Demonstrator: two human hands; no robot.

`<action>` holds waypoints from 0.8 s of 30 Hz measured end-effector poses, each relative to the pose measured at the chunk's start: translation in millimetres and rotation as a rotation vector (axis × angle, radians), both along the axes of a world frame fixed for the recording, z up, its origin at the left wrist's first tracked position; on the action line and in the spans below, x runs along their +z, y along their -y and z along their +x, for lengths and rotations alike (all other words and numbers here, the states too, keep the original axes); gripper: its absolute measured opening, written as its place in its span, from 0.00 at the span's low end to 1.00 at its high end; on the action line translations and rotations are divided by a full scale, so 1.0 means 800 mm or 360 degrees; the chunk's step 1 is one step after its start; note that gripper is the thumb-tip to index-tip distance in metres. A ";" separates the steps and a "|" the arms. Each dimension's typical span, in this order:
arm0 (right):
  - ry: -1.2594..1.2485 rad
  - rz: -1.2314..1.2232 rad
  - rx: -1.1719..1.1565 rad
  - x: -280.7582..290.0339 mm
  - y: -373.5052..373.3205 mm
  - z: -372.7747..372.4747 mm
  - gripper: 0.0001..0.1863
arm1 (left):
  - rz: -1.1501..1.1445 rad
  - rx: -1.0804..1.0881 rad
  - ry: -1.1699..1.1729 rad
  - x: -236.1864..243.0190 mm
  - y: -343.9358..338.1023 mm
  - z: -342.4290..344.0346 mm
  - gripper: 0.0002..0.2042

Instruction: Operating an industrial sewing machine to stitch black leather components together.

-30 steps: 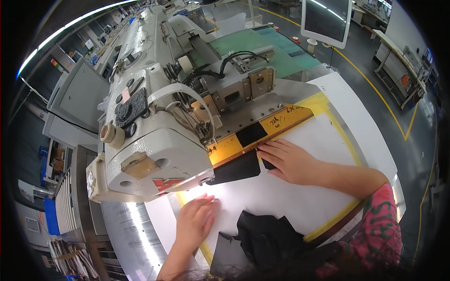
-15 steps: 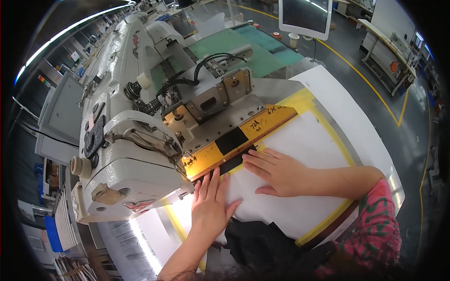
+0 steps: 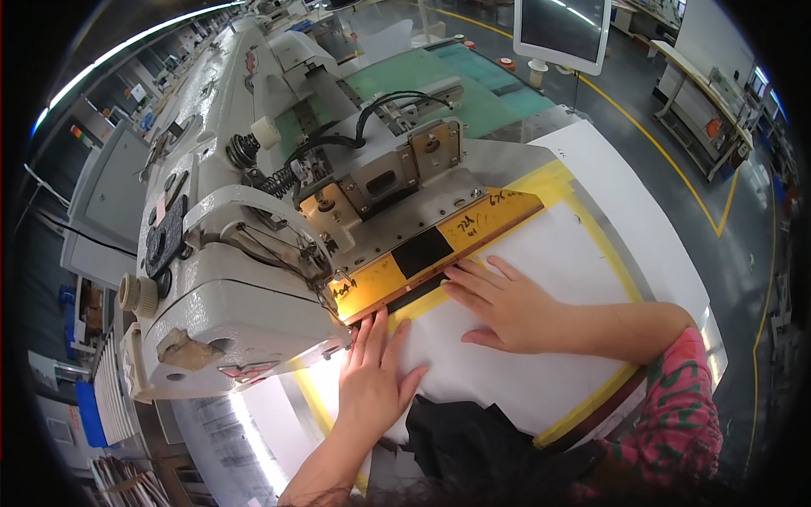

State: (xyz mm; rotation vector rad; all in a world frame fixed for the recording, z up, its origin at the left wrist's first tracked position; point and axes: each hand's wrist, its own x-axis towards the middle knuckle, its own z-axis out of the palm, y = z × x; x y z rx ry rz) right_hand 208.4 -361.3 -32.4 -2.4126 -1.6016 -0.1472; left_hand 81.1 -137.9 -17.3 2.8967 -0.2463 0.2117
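Note:
A narrow band of black fabric (image 3: 416, 295) shows along the front edge of a yellow clamp plate (image 3: 467, 230). My left hand (image 3: 373, 384) lies palm down by the plate's left end, fingers stretched, their tips at the band and the plate edge. Farther right, my right hand (image 3: 511, 310) rests flat with fingers spread, tips against the plate's edge near the band's right end. Neither hand grips anything. A crumpled black cloth (image 3: 465, 439) lies in front of me between my forearms. Whether it joins the band cannot be seen.
A large pale sewing machine head (image 3: 245, 313) stands close on the left, its lit needle area beside my left fingertips. White sheeting (image 3: 541, 363) edged with yellow tape (image 3: 591, 404) covers the work surface. A monitor (image 3: 562, 32) stands at the back right.
Less of the black band shows in front of the plate now. My right fingers have shifted slightly up toward the plate, while my left hand has moved a little down and left.

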 end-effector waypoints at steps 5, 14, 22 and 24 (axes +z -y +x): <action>-0.0002 -0.0001 -0.0008 0.002 0.003 -0.004 0.35 | 0.0067 -0.0010 0.0057 0.001 0.003 -0.005 0.31; 0.0015 -0.0009 -0.0084 0.011 0.003 -0.006 0.35 | 0.0052 0.0049 0.0165 -0.006 0.009 -0.008 0.29; -0.0022 0.0013 -0.0072 0.008 0.003 -0.004 0.36 | 0.0038 0.0032 0.0192 -0.005 0.011 -0.005 0.28; -0.0027 -0.0001 -0.0109 0.010 0.006 -0.004 0.36 | 0.0076 0.0051 0.0211 -0.005 0.011 -0.005 0.27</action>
